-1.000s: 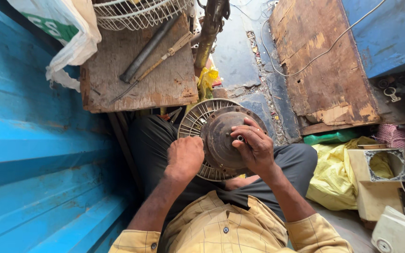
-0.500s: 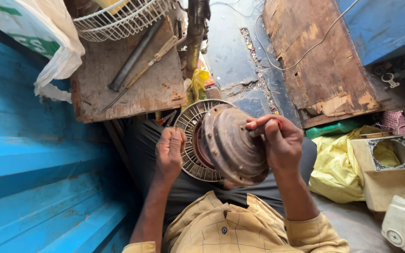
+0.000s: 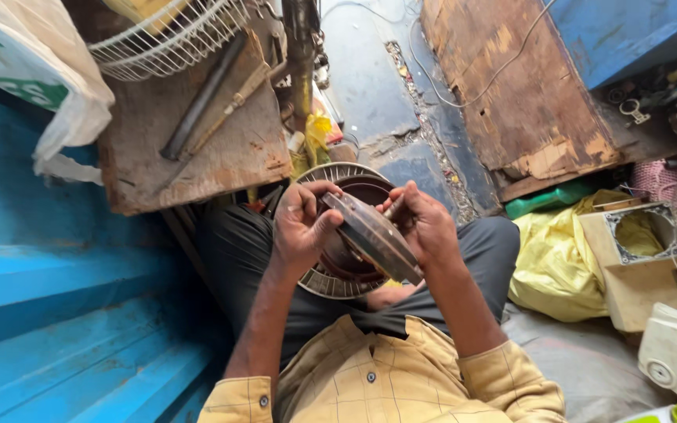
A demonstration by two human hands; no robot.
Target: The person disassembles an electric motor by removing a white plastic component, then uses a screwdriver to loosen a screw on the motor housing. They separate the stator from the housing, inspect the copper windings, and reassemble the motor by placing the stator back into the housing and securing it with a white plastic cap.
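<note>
A round, rusty-brown metal motor cover [image 3: 374, 235] is tilted almost on edge above my lap. My right hand [image 3: 421, 223] grips its upper right rim. My left hand [image 3: 301, 227] holds its left side with the fingers curled over the edge. Under the cover lies the round ribbed fan motor body [image 3: 331, 278], resting on my dark trousers, its dark inside partly showing.
A worn wooden board [image 3: 197, 149] with a metal bar [image 3: 201, 98] and a white wire fan guard [image 3: 166, 39] is at the upper left. Blue metal wall at left. A second wooden board [image 3: 511, 94], yellow plastic bag [image 3: 558, 258] and white fan parts [image 3: 675, 352] lie at right.
The cover lay flat on the motor body a second ago. Both hands have lifted it off and tipped it up on edge; the left hand moved from the motor's rim onto the cover.
</note>
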